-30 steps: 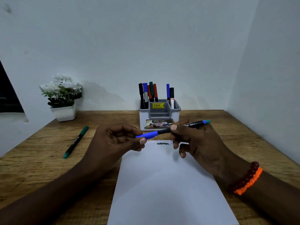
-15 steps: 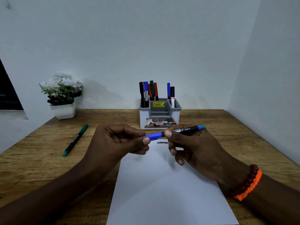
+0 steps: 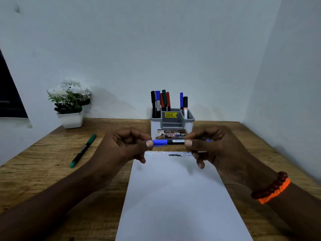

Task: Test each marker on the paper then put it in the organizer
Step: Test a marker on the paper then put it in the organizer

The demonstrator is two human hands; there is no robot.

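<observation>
A blue-capped marker with a black barrel (image 3: 167,142) lies level in the air between both hands, just above the top edge of the white paper (image 3: 175,193). My left hand (image 3: 121,147) pinches its blue cap end. My right hand (image 3: 213,148) pinches the barrel near the other end, whose blue tip shows past the fingers. Scribbled test marks run along the paper's top edge. The grey-and-white organizer (image 3: 172,126) stands right behind the marker and holds several markers upright. A green marker (image 3: 83,150) lies on the table to the left.
A white pot of white flowers (image 3: 70,103) stands at the back left of the wooden table (image 3: 43,171). Walls close off the back and right sides. A beaded and an orange bracelet sit on my right wrist (image 3: 271,188).
The marker has swung from tilted to level and risen slightly toward the organizer. My right hand has slid rightward along the barrel, and my left hand still holds the cap.
</observation>
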